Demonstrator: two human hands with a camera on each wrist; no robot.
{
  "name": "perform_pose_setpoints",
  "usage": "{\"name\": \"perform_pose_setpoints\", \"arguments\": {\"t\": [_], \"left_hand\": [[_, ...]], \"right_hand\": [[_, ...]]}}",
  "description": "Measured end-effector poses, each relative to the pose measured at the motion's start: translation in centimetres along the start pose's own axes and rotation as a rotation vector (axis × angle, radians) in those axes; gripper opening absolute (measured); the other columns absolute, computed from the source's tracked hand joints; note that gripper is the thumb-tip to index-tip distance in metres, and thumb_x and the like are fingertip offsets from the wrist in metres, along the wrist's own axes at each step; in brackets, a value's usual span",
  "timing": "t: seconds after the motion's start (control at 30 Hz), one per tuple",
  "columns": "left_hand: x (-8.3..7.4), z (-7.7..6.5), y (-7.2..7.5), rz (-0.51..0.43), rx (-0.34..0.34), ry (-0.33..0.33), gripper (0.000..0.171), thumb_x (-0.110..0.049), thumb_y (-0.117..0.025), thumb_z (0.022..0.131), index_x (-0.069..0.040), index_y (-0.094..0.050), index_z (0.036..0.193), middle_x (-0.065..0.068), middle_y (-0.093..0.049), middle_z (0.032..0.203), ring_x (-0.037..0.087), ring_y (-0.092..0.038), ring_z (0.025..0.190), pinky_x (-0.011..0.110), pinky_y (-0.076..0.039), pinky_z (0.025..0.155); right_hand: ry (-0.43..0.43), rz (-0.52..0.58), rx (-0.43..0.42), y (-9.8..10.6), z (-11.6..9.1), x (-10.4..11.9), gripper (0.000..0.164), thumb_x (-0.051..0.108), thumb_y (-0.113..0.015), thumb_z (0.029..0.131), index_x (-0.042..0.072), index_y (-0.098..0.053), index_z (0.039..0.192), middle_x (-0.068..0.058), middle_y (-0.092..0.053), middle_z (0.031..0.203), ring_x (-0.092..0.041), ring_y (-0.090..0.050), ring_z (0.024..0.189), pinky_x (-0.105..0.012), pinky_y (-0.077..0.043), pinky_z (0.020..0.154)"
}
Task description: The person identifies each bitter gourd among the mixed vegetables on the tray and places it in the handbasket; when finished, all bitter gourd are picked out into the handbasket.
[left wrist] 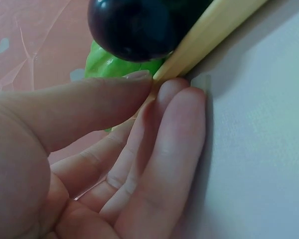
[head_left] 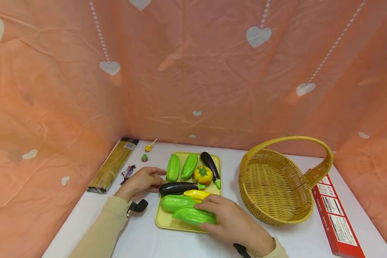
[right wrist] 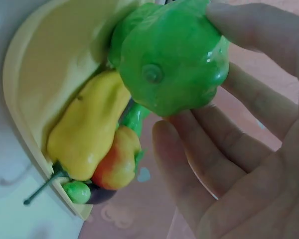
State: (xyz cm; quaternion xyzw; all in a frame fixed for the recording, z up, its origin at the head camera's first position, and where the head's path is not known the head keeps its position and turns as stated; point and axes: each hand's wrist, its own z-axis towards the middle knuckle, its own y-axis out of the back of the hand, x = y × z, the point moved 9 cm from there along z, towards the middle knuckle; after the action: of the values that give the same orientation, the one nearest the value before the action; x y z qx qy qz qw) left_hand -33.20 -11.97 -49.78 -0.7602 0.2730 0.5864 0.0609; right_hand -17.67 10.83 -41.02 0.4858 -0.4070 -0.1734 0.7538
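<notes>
Clock positions are read from the tray's centre in the head view. The yellow tray point(head_left: 163, 223) bears the ridged green gourd point(head_left: 193, 215) at 6 o'clock, gripped between the thumb and fingers of the right hand point(head_left: 227, 218); whether it is clear of the tray cannot be told. The left hand point(head_left: 143, 182), well apart at 9 o'clock, pinches the rim. The wicker basket point(head_left: 266, 190) stands at 3 o'clock. For good handling, the glossy skin probably calls for a broad, even grip and a straight lift, lest the smooth green gourd point(head_left: 175, 203) alongside roll; the rim is best steadied meanwhile.
</notes>
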Motion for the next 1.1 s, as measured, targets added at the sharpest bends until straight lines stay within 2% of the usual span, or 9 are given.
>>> {"name": "perform_pose_setpoints", "arguments": {"t": [0.23, 0.43, 0.6, 0.73, 0.93, 1.1], "left_hand": [[0.4, 0.1, -0.2, -0.006, 0.004, 0.007, 0.047, -0.009, -0.065, 0.094, 0.002, -0.055, 0.139, 0.015, -0.072, 0.109, 0.019, -0.07, 0.095, 0.035, -0.063, 0.081], [0.4, 0.2, -0.4, -0.008, -0.001, 0.012, 0.048, -0.014, -0.068, 0.094, -0.001, -0.057, 0.138, 0.014, -0.071, 0.112, 0.019, -0.071, 0.094, 0.035, -0.063, 0.081], [0.5, 0.2, -0.4, -0.005, -0.006, 0.011, 0.051, -0.016, -0.072, 0.093, 0.0, -0.056, 0.139, 0.014, -0.07, 0.108, 0.019, -0.071, 0.089, 0.035, -0.063, 0.079], [0.7, 0.4, -0.2, -0.009, -0.024, 0.024, 0.048, -0.015, -0.071, 0.093, -0.002, -0.058, 0.137, 0.013, -0.07, 0.111, 0.019, -0.072, 0.091, 0.034, -0.063, 0.079], [0.9, 0.6, 0.2, 0.003, -0.04, 0.039, 0.046, -0.015, -0.069, 0.094, -0.004, -0.058, 0.137, 0.012, -0.073, 0.111, 0.02, -0.072, 0.094, 0.034, -0.063, 0.08], [1.2, 0.6, 0.3, 0.007, -0.032, 0.038, 0.045, -0.013, -0.067, 0.096, -0.002, -0.057, 0.138, 0.011, -0.074, 0.11, 0.02, -0.072, 0.094, 0.033, -0.063, 0.079]], "right_hand": [[-0.004, 0.009, -0.058, 1.5, -0.5, -0.4, 0.043, 0.031, -0.079, 0.087, 0.025, -0.067, 0.129, 0.013, -0.062, 0.116, 0.0, -0.06, 0.097, -0.021, -0.055, 0.081], [-0.015, 0.013, -0.118, 3.3, -1.3, -1.4, 0.042, 0.027, -0.081, 0.086, 0.024, -0.068, 0.127, 0.013, -0.063, 0.115, -0.002, -0.061, 0.097, -0.021, -0.056, 0.079], [-0.08, -0.006, -0.16, 5.1, -2.3, -2.6, 0.044, 0.027, -0.083, 0.085, 0.027, -0.069, 0.126, 0.013, -0.064, 0.115, -0.003, -0.061, 0.098, -0.024, -0.057, 0.08], [-0.147, -0.047, -0.212, 7.3, -3.4, -3.7, 0.046, 0.028, -0.086, 0.081, 0.03, -0.069, 0.124, 0.016, -0.064, 0.114, -0.001, -0.06, 0.098, -0.025, -0.056, 0.082], [-0.252, -0.143, -0.258, 10.2, -6.4, -5.8, 0.048, 0.03, -0.086, 0.081, 0.033, -0.068, 0.126, 0.017, -0.065, 0.119, -0.004, -0.061, 0.1, -0.029, -0.057, 0.082], [-0.303, -0.239, -0.278, 12.2, -8.6, -8.0, 0.047, 0.027, -0.085, 0.081, 0.03, -0.069, 0.125, 0.012, -0.067, 0.117, -0.009, -0.063, 0.098, -0.031, -0.057, 0.079]]}}
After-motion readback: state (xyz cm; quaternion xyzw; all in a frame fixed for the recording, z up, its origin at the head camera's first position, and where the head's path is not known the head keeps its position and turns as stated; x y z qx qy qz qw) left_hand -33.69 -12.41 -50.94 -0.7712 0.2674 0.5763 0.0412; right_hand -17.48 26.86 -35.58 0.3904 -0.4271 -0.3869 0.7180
